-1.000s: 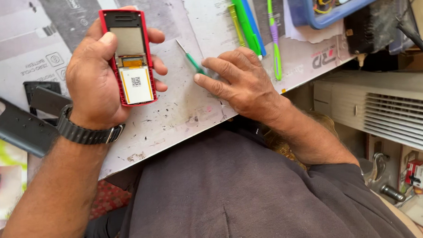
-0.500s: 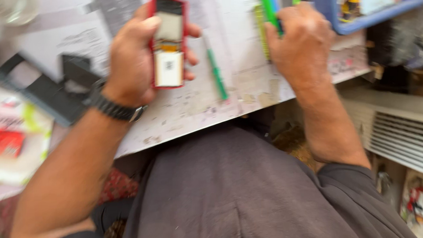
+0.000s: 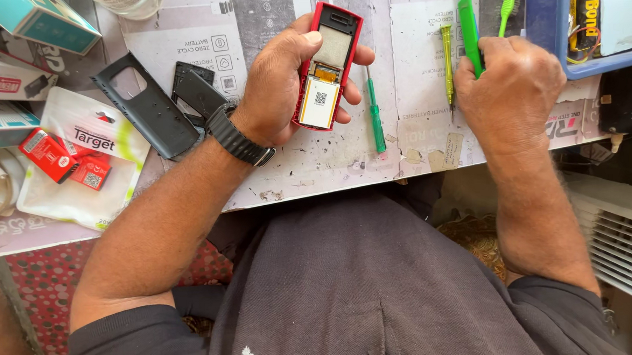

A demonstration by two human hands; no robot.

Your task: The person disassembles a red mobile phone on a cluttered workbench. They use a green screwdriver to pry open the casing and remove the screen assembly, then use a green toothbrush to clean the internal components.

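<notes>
Since both forearms reach up the picture from the body at the bottom, near means six o'clock and far means twelve.

Left hand: the left hand [image 3: 278,95] has its grip wrapped around a red phone with its back cover off [image 3: 326,66], thumb along the left edge, fingertips showing past the right edge.

Phone axis: long axis runs roughly from seven to one o'clock, open back facing the camera, a white battery [image 3: 319,100] sitting in its lower half.

Small screwdriver: a green-handled screwdriver [image 3: 375,112] lies loose on the bench [image 3: 425,90] just beside the phone at three o'clock, axis near six to twelve, untouched.

Right hand: the right hand [image 3: 512,86] is well to three o'clock of the phone, grip curled over a larger green tool [image 3: 469,32]; whether it clamps the tool or only rests on it I cannot tell.

Tool axis: the green tool points to twelve o'clock, nearly parallel to the phone.

Nearer hand: the left hand is nearer the loose screwdriver.

Beyond: a yellow-green driver [image 3: 448,61] lies between the two, and a green toothbrush [image 3: 506,10] at the far edge.

Left side: a black back cover [image 3: 145,103] lies at nine o'clock of the wrist.
</notes>
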